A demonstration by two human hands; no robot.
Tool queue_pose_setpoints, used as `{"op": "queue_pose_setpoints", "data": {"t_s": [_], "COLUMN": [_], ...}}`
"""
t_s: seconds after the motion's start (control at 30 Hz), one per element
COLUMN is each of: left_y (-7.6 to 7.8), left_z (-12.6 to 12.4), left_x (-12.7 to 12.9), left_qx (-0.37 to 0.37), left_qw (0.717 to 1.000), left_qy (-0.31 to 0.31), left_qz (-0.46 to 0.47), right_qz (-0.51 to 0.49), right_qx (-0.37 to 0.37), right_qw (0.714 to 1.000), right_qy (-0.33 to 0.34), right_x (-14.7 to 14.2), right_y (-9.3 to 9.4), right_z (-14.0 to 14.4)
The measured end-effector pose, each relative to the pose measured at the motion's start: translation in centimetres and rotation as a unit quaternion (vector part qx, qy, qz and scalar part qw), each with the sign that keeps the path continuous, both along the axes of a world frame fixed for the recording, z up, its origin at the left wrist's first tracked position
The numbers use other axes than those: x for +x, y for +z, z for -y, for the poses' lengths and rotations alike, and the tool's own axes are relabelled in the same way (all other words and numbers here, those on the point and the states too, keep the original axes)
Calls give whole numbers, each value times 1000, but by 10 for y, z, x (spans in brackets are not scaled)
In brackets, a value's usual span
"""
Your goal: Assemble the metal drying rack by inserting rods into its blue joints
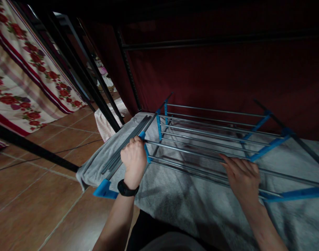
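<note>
A rack of thin metal tubes (185, 150) and blue plastic joints (159, 127) lies across the grey blanket (175, 198). My left hand (134, 155), with a black band on its wrist, is closed round the rack's side pole, just below a blue joint (142, 135). Over the front crossbars bends my right hand (243, 177), its fingers curled round a tube and its thumb towards the left. Several loose grey tubes (130, 144) lie side by side on the blanket, left of the rack. A blue foot (105, 190) caps the near end of the side pole.
Black metal frame posts (96, 87) stand at the left, and a dark red cloth (214, 76) hangs behind the rack. A flowered curtain (31, 69) hangs further left over the brown tiled floor (31, 195). A thin cable (67, 150) runs across the tiles.
</note>
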State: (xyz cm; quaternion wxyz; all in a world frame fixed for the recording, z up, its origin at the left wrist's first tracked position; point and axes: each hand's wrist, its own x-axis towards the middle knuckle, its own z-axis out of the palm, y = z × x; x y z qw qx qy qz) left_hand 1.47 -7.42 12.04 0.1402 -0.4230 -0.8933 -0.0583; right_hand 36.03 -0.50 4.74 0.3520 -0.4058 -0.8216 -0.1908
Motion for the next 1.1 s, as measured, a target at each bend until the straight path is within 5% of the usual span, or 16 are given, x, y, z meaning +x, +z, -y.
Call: {"op": "queue_pose_setpoints", "data": {"t_s": [1.1], "left_y": [2], "left_z": [2], "left_x": [1], "left_qx": [9], "left_qw": [1000], "left_qy": [-13], "left_qz": [6], "right_qz": [5], "right_qx": [-22], "right_qw": [1000], "right_qy": [12], "right_x": [-5], "right_y": [10], "right_z": [6]}}
